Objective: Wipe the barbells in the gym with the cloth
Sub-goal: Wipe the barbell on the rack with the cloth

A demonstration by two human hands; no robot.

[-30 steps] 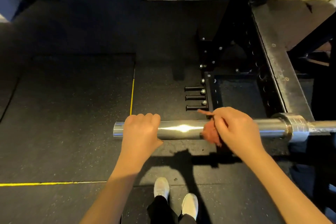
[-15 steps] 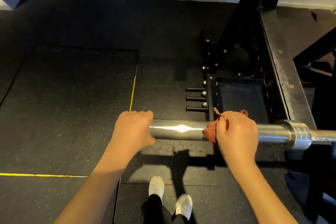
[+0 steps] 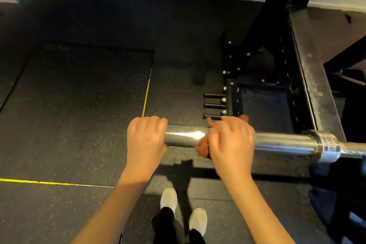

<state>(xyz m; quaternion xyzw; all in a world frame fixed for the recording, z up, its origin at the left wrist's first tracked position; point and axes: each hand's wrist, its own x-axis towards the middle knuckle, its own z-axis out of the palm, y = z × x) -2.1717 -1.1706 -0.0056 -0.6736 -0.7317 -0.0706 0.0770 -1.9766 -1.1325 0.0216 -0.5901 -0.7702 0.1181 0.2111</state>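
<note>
Your left hand [image 3: 145, 138] is curled over the free end of the barbell [image 3: 283, 143], fingers wrapped across the top of the chrome sleeve so its tip is hidden under your palm. Your right hand [image 3: 231, 142] sits just beside it on the same sleeve, clasping the reddish cloth [image 3: 202, 148] against the metal. A bunch of cloth shows at the thumb side and a scrap pokes out beyond the knuckles, but how far it wraps underneath is hard to tell. The bar runs left to right, its collar [image 3: 326, 146] right of your right hand, near the black rack [image 3: 309, 77]. Three black pegs [image 3: 213, 105] jut from the rack's base beyond your hands. Your white shoes [image 3: 168, 198] stand on the dark rubber floor [image 3: 79, 115].
</note>
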